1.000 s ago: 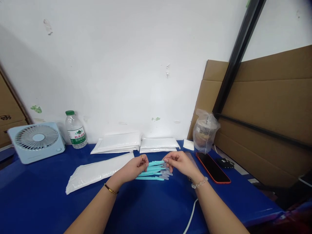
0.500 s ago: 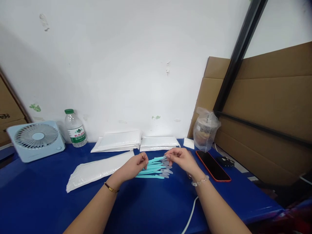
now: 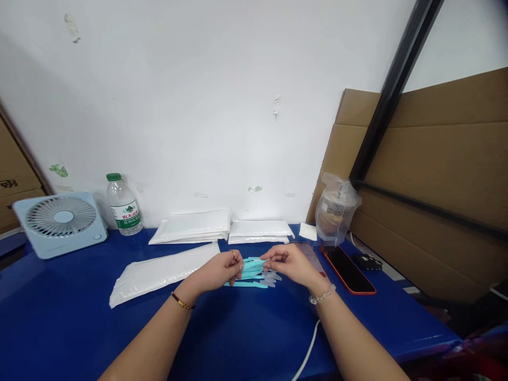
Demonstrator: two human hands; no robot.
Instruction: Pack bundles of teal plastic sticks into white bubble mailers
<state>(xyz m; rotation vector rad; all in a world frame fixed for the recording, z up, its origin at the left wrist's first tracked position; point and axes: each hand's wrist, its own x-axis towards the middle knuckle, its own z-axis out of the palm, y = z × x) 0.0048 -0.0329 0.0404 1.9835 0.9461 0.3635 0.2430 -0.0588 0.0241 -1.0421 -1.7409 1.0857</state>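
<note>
Between my hands lies a small bunch of turquoise eyebrow razors [image 3: 253, 268] with translucent blade covers [image 3: 273, 277] pointing right. My left hand [image 3: 222, 270] has its fingers closed on the left ends of the razors. From the other side, my right hand [image 3: 286, 263] pinches the upper part of the bunch with thumb and forefinger. One razor lies along the near side on the blue table [image 3: 238, 328]. How many razors each hand grips is hidden by the fingers.
White padded packs [image 3: 260, 228] lie along the wall, and another long pack [image 3: 159, 270] is left of my hands. A fan [image 3: 61, 222] and a bottle [image 3: 125, 211] stand at left. At right are a phone [image 3: 351, 270], a bagged cup [image 3: 336, 214] and a white cable [image 3: 307, 352].
My right hand has shifted slightly left, closer to my left hand, with its fingertips now over the turquoise handles. More of a pinkish phone shows behind my right hand.
</note>
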